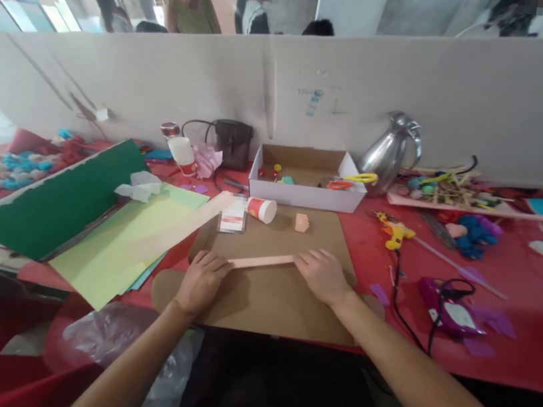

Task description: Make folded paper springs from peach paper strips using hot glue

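Over cardboard (261, 313), left hand (203, 280) and right hand (323, 275) hold a peach strip (262, 261) crosswise, right end farther away.

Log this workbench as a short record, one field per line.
Left hand: left hand at the left end of a pale strip
Right hand: right hand at its right end
Under the strip: brown cardboard
Beyond the strip: paper cup on its side
Behind: white box, metal jug
Right: yellow glue gun
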### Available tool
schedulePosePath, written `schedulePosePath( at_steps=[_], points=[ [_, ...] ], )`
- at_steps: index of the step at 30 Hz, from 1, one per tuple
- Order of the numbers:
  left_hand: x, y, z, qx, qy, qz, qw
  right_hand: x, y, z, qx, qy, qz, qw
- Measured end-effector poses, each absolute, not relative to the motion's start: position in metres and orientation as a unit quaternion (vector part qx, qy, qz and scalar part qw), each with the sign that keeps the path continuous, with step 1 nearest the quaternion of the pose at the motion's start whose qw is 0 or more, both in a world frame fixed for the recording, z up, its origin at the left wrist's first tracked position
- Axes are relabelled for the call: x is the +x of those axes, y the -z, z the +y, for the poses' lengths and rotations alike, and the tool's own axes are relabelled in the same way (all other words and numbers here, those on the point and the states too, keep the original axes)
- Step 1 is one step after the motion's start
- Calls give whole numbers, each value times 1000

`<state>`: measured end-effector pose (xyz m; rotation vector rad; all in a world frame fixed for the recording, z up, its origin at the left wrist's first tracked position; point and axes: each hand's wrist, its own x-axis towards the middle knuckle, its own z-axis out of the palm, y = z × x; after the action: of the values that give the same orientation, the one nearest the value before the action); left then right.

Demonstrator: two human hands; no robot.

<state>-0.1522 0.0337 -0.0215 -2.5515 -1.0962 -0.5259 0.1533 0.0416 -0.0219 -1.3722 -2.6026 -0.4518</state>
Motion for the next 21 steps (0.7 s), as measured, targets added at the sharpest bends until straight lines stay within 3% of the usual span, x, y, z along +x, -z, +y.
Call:
schedulePosePath(
  at_steps=[5,11,15,21],
  points=[
    [-153,15,37,-909,122,-362,165,160,24,40,-493,167,-850,88],
    [-158,6,36,-926,40,-363,95,160,28,34,-501,134,-854,48],
    [-160,14,28,-911,52,-405,58,160,31,28,-519,104,-846,63],
    [-170,26,16,-875,128,-467,19,180,36,18,-549,28,-821,157]
  ],
)
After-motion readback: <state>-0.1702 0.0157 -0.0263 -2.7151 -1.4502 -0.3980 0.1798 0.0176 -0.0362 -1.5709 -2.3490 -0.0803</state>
